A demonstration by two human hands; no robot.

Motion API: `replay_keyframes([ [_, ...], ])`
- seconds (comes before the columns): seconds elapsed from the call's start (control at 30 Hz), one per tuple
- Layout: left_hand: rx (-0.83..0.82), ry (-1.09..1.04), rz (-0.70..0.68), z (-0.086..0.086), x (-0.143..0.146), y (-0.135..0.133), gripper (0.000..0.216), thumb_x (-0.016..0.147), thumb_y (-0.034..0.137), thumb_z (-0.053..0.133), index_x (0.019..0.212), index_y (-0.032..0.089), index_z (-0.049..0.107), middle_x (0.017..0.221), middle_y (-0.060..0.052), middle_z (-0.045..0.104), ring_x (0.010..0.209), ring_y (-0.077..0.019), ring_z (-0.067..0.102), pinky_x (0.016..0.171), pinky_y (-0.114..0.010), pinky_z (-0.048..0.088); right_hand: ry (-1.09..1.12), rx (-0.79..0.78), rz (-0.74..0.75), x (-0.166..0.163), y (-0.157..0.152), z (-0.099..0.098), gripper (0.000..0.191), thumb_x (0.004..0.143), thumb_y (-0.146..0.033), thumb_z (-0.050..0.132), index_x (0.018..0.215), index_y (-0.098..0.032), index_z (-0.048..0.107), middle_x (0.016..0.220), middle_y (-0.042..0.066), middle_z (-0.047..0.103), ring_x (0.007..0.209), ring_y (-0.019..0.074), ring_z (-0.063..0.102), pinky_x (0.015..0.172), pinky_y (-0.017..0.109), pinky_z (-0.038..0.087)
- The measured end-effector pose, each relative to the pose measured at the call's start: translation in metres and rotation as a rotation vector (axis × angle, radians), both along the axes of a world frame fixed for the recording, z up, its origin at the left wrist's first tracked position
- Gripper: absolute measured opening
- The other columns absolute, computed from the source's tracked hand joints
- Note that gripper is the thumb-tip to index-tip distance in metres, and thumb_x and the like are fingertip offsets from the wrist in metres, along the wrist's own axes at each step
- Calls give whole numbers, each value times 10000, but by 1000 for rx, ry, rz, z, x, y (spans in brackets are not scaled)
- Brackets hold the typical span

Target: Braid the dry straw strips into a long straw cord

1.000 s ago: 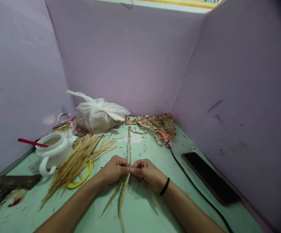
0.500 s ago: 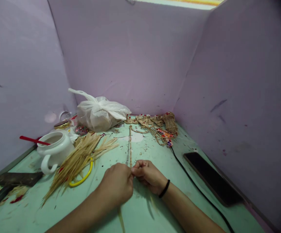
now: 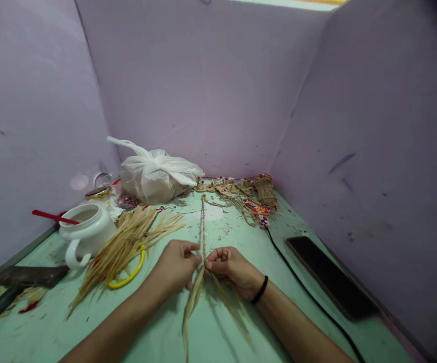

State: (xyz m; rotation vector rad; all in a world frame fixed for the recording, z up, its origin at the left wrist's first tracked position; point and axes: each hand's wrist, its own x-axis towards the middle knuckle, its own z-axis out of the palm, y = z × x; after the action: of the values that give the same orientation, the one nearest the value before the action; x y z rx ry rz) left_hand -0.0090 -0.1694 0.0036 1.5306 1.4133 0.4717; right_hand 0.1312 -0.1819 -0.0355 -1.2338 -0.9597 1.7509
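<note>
A thin braided straw cord [image 3: 203,222] runs from the far side of the green table [image 3: 222,338] toward me. Both hands meet at its near end. My left hand [image 3: 176,266] pinches the cord with thumb and fingers closed. My right hand [image 3: 230,267], a black band on its wrist, is closed on the same spot from the right. Loose straw strips [image 3: 192,302] fan out below the hands, one down-left and one down-right.
A pile of straw strips [image 3: 122,247] lies over a yellow ring [image 3: 127,278] at the left, beside a white teapot [image 3: 84,234] with a red stick. A white plastic bag [image 3: 155,175], beaded braids [image 3: 246,197], a phone [image 3: 329,276], a black cable [image 3: 309,297] and a dark blade [image 3: 25,277] also lie here.
My left hand has pulled back to the left of the cord after crossing over it. The loose strips now show again, spread apart below both hands.
</note>
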Motion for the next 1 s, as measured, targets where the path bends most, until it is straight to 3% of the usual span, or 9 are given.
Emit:
replay_keyframes([
  [0.07,-198,-163,-48,-10,4,1,200,633,247,489,737,99,574,438,16,492,316,-94,421,331,-198,297,35,10,4,2,0,-1,299,436,-269,731,582,-124,514,447,-27,541,371,40,400,399,185,215],
  [0.2,-233,-282,-3,-27,10,-2,121,593,224,498,536,118,489,425,0,494,318,-90,436,312,-196,330,54,37,17,4,-1,-1,311,425,-273,743,587,-118,527,494,6,577,465,84,494,466,202,301],
  [0.3,-256,-258,-5,-27,8,-1,42,565,174,471,571,133,469,438,4,507,326,-104,456,308,-200,334,41,34,26,5,-1,2,282,429,-251,737,568,-113,536,494,4,580,443,68,473,458,198,302],
  [0.4,-276,-149,-101,-23,2,2,161,544,168,477,700,136,500,468,9,533,324,-110,451,304,-191,290,36,4,20,8,-1,3,264,433,-239,732,573,-111,548,492,-2,586,410,55,453,434,192,293],
  [0.5,-170,38,-162,-22,-6,4,235,515,177,512,747,144,533,443,41,498,327,-105,431,338,-192,263,42,-15,3,11,0,2,253,437,-226,727,587,-110,560,500,-3,595,397,55,455,417,189,289],
  [0.6,26,208,-224,-24,-11,0,99,516,216,532,564,135,561,435,28,474,394,-89,415,405,-198,269,50,-27,-6,12,1,2,242,433,-207,722,579,-111,554,490,-2,595,394,56,460,412,185,285],
  [0.7,171,310,-262,-25,-12,-6,100,521,221,531,468,142,563,438,19,464,454,-90,399,442,-200,243,64,-37,-7,12,1,2,234,431,-191,718,574,-113,549,482,-6,592,385,48,448,411,181,282],
  [1.0,147,293,-330,-23,-10,-13,92,510,165,508,420,157,521,414,37,401,439,-79,336,441,-200,189,35,-34,3,11,0,2,221,442,-203,716,572,-116,560,490,-8,589,400,49,449,414,182,277],
])
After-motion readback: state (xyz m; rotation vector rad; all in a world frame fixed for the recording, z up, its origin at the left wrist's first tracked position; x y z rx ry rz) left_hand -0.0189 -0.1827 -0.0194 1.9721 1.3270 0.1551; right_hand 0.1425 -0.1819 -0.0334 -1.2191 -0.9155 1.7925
